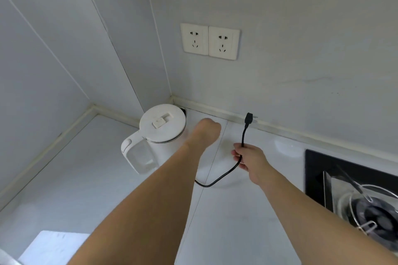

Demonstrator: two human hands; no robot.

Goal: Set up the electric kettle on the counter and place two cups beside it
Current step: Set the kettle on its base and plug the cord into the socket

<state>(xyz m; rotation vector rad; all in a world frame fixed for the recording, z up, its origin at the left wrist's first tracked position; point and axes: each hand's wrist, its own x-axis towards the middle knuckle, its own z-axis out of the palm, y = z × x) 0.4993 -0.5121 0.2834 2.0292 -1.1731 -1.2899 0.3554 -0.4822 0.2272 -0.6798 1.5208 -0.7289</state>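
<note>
A white electric kettle [160, 130] with a flat lid stands in the back corner of the white counter [232, 217], its handle turned toward me. My left hand [205, 130] reaches down against the kettle's right side; its fingers are hidden behind the wrist. My right hand [251, 161] pinches the black power cord [219, 179], which loops down to the counter and runs under my left forearm. The black plug [249, 118] sticks up above my right hand, near the wall. No cups are in view.
Two white wall sockets [210, 41] sit on the back wall above the kettle and plug. A black gas hob [353, 189] with a metal burner ring fills the right edge. A pale flat object [53, 247] lies at the bottom left.
</note>
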